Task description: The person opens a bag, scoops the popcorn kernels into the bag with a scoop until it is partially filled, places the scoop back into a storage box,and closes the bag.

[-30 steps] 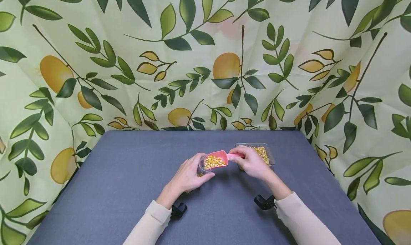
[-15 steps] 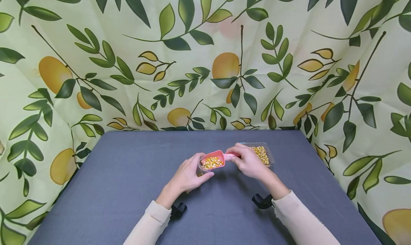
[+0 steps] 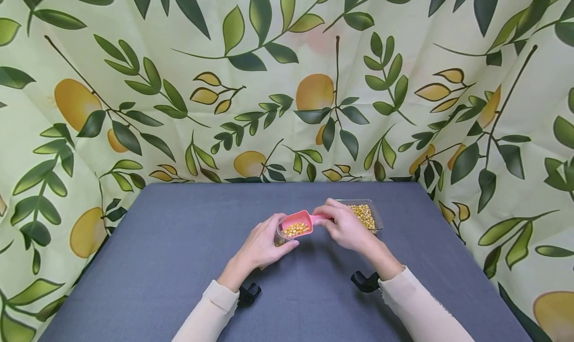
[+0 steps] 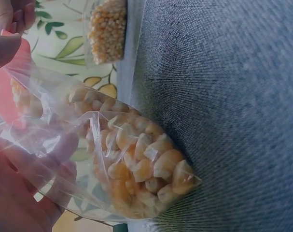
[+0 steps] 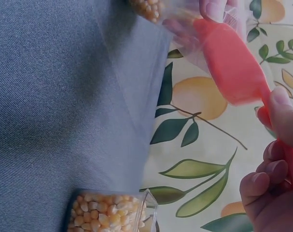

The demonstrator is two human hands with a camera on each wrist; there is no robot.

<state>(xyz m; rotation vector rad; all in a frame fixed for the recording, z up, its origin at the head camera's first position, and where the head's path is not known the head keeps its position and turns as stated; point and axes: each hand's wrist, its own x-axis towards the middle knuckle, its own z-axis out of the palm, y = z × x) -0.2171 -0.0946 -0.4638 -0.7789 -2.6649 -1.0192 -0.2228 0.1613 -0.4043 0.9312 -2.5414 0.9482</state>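
My left hand holds a clear plastic bag by its mouth, fingers and thumb spread around the opening. Corn kernels fill the bag's lower part, which hangs down to the tabletop in the left wrist view. In my right hand is a pink scoop, gripped by its handle between thumb and fingers. The scoop's front end lies inside the bag mouth, tilted toward it, with some kernels in its bowl.
Behind my right hand stands a clear rectangular container of corn kernels, partly hidden by that hand. The grey cloth-covered table ends at a leaf-and-fruit patterned curtain at the back and sides.
The scoop has moved slightly left into the bag mouth with my right hand, and fewer kernels lie in its bowl. My left hand has stayed in place.
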